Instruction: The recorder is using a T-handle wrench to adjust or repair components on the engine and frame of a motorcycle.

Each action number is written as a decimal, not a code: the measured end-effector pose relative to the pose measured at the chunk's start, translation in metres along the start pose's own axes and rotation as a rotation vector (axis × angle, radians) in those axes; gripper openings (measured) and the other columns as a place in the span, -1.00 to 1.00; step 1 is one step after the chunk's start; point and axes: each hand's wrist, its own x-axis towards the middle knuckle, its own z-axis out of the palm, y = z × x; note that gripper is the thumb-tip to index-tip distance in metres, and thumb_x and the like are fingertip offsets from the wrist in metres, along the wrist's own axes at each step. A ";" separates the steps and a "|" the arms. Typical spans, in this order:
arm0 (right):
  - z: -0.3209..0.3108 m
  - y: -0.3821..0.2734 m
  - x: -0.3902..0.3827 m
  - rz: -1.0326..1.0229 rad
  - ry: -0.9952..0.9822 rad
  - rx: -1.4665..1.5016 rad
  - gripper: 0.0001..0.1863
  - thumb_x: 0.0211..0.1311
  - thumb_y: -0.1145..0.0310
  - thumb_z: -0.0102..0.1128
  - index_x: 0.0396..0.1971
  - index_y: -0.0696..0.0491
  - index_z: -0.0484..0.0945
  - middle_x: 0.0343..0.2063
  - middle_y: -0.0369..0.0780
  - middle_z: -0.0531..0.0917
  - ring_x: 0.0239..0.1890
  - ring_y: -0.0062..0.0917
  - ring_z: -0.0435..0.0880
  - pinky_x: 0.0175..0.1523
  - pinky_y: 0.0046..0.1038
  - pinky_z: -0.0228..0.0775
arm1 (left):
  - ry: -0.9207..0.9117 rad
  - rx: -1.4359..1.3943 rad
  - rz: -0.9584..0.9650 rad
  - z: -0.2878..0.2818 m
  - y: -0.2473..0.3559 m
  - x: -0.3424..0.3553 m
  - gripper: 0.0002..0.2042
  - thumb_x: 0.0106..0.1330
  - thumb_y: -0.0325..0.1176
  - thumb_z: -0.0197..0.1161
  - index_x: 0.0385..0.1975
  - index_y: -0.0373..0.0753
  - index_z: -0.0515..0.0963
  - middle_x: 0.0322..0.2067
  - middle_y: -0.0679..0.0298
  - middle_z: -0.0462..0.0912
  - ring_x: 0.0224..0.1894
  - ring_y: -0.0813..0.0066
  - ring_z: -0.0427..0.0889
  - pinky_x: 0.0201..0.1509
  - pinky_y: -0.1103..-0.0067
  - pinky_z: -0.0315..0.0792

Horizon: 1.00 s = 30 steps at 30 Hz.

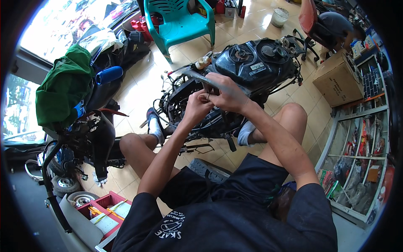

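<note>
Both of my hands meet over the stripped frame of a motorcycle (174, 105). My right hand (230, 93) is closed around a dark, flat, curved part (200, 78), whose thin end points up and to the left. Its exact kind does not show. Just left of it and slightly lower, my left hand (196, 110) is pinched closed, its fingertips against the right hand's fingers. What the left fingers grip is hidden. Beyond my right hand lies the motorcycle's black fuel tank (247, 63), and loose wires and cables surround the frame below my hands.
A green plastic chair (180, 31) stands beyond the motorcycle. Another motorcycle with a green cloth (63, 90) is at left, above a red parts tray (98, 212). At right are a cardboard box (339, 82), a glass display case (357, 155) and another person (336, 27).
</note>
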 end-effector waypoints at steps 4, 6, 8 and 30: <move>0.000 0.006 -0.002 0.062 -0.015 -0.067 -0.69 0.00 0.38 0.43 -0.40 0.19 0.46 -0.39 -0.09 0.50 -0.31 -0.20 0.57 -0.19 -0.29 0.44 | 0.028 -0.080 0.158 0.010 -0.015 0.006 -0.82 0.13 -0.48 0.28 -0.27 -0.35 0.62 -0.47 0.14 0.69 -0.44 0.49 0.61 -0.32 0.49 0.51; 0.004 0.008 -0.005 0.030 -0.013 -0.061 -0.68 0.06 0.31 0.46 -0.37 0.18 0.51 -0.26 -0.10 0.52 -0.22 -0.25 0.59 -0.09 -0.32 0.46 | -0.050 -0.071 0.081 0.007 -0.014 0.007 -0.79 0.11 -0.49 0.31 -0.24 -0.30 0.62 -0.40 0.10 0.69 -0.38 0.36 0.66 -0.24 0.46 0.53; 0.009 0.006 -0.004 0.024 -0.077 -0.048 -0.69 0.09 0.29 0.45 -0.34 0.17 0.54 -0.26 -0.11 0.52 -0.21 -0.26 0.60 -0.10 -0.32 0.47 | 0.011 0.025 0.183 0.012 -0.028 0.005 -0.79 0.12 -0.47 0.32 -0.22 -0.29 0.62 -0.36 0.09 0.68 -0.33 0.33 0.67 -0.19 0.44 0.54; -0.018 -0.002 -0.008 0.153 -0.286 0.144 -0.81 0.14 0.47 0.25 -0.26 0.23 0.59 -0.36 0.04 0.66 -0.37 -0.26 0.66 -0.19 -0.30 0.47 | 0.046 -0.029 0.062 0.012 -0.007 0.000 -0.80 0.19 -0.53 0.24 -0.18 -0.31 0.61 -0.42 0.11 0.69 -0.35 0.58 0.61 -0.22 0.50 0.51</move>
